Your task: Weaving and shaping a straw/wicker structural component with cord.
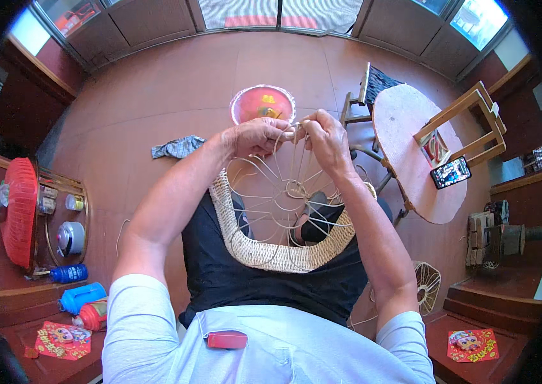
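Note:
A round wire frame point(296, 189) rests over my lap, its thin pale spokes meeting at a small ring in the middle. Pale braided cord point(271, 255) is wound thickly round the near side and both flanks of its rim. At the far side, my left hand point(261, 136) is closed, thumb and fingers pinching a thin pale cord. Close beside it, my right hand point(326, 142) is also closed, with bent fingers gripping the same cord. The fingers partly hide the cord and the far rim.
Beyond my hands a red basin point(262, 105) sits on the floor, a grey cloth point(178, 147) to its left. At right stands a round table point(405, 128) with a phone point(451, 173) on a wooden stand. A fan point(428, 288) is at lower right; bottles point(82, 296) lie at left.

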A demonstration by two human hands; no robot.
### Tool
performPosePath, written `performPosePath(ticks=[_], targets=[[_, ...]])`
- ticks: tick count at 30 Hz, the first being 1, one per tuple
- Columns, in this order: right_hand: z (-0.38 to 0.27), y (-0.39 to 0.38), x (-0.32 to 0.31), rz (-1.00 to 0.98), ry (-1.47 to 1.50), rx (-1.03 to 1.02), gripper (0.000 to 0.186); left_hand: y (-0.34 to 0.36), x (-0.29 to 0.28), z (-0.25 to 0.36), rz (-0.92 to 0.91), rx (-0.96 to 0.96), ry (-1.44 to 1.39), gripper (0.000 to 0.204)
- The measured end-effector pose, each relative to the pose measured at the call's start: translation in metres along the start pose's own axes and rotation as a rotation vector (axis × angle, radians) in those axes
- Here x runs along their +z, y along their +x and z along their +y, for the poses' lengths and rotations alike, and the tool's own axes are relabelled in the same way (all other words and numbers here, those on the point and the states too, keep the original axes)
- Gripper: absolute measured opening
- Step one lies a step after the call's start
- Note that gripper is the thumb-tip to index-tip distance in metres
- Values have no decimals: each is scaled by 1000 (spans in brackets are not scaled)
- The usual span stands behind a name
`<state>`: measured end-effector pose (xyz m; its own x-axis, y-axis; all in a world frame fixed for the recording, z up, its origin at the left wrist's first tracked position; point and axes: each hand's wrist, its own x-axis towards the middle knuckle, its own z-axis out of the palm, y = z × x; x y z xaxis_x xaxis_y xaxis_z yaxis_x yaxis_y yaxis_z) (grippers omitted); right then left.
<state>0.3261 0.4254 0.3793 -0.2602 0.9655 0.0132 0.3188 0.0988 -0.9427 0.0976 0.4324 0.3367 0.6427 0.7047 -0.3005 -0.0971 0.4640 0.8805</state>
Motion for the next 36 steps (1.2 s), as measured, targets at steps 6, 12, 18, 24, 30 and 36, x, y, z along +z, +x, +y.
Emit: performPosePath(ticks=[6, 12, 18, 24, 30, 36], targets=[[14, -28, 5, 463, -333, -558, 21, -8, -2, -2, -128, -234, 47, 19], [26, -147, 28, 191, 180, -107, 28, -14, 1, -13, -146, -301, 78, 24], [15, -195, 42, -31, 525, 229, 58, -33, -5, -37, -307, -487, 67, 30], [31, -216, 69, -59, 475, 169, 57, -35, 3, -34, -293, -547, 37, 28], [19, -177, 73, -73, 813, 353, 63, -42, 11, -26, -376, -614, 160, 27], [23, -146, 78, -65, 1022, 591, 54, -40, 9, -30, -497, -613, 253, 32]])
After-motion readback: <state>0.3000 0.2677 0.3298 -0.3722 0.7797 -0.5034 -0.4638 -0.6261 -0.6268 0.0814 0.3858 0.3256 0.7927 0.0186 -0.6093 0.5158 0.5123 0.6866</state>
